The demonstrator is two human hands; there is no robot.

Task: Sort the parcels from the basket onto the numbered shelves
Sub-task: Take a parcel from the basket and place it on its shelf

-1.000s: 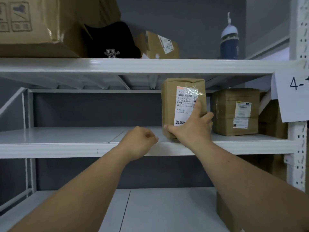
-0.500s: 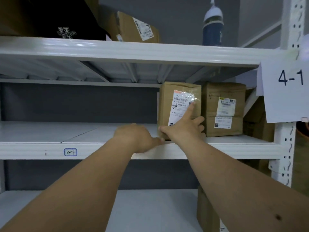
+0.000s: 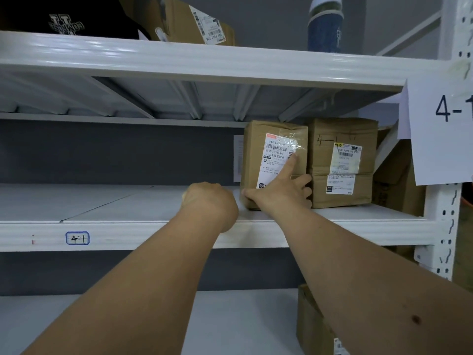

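Head view: your right hand (image 3: 280, 194) grasps the upright parcel (image 3: 275, 162) on shelf 4-1 (image 3: 153, 235), forefinger straight against its label, thumb at its lower corner. Your left hand (image 3: 210, 203) is clenched, holding nothing.

Only one view for me: head cam, worn, facing straight into the white rack at about the level of the middle shelf (image 3: 153, 235), tilted slightly up so I see the underside of the upper shelf (image 3: 204, 62). It's close in, both forearms running up from the bottom edge. Wide-angle bends the right upright (image 3: 445, 226); no second view shares anything.
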